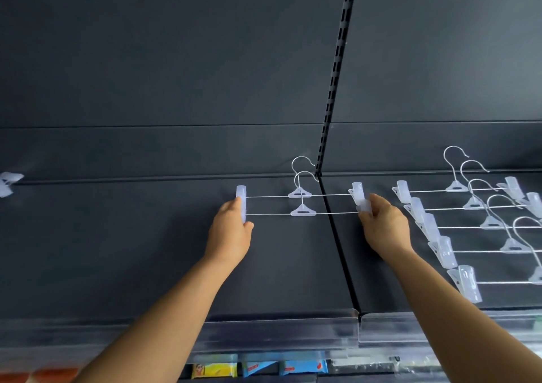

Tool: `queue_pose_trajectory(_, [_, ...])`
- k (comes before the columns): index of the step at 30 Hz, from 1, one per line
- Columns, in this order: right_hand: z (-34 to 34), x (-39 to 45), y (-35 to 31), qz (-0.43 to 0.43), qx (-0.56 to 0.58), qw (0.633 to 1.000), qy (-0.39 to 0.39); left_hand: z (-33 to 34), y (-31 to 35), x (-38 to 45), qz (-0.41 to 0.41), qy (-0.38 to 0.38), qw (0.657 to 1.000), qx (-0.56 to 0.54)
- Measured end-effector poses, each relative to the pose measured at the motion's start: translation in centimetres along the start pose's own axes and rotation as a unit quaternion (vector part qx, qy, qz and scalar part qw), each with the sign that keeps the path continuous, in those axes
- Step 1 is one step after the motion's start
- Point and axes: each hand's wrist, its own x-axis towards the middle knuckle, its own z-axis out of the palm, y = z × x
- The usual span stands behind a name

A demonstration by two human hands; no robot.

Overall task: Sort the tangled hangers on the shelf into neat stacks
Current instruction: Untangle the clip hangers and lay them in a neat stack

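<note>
Two clear plastic clip hangers with metal hooks lie flat on the dark shelf [146, 250], one just behind the other. I hold the nearer clip hanger [303, 211] by both end clips: my left hand [231, 231] grips the left clip, my right hand [384, 224] grips the right clip. The farther hanger [299, 193] sits right behind it, its bar parallel. To the right, several more clip hangers [469, 224] lie in a staggered row toward the shelf front.
A slotted upright [337, 68] divides the dark back wall. A loose clear clip [8, 180] lies at far left. A clear plastic strip [278, 332] runs along the shelf's front edge. Coloured packets [214, 369] sit on the level below.
</note>
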Motion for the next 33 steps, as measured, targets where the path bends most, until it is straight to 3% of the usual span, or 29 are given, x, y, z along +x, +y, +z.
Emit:
queue_pose_trajectory(10, [-0.1, -0.1, 0.3, -0.013, -0.033, 0.999, -0.024, -0.3, 0.5, -0.5, -0.001, -0.015, 1.0, 0.023])
queue_pose_trajectory(19, [1.7, -3.2, -6.4, -0.209, -0.119, 0.969, -0.058, -4.1, -1.3, -2.6, 0.069, 0.016, 0.983, 0.17])
queue_pose_trajectory(33, [15.5, -14.8, -24.5, -0.338, -0.135, 0.899, -0.244, -18.2, -20.3, -7.6, -0.058, 0.066, 0.98, 0.178])
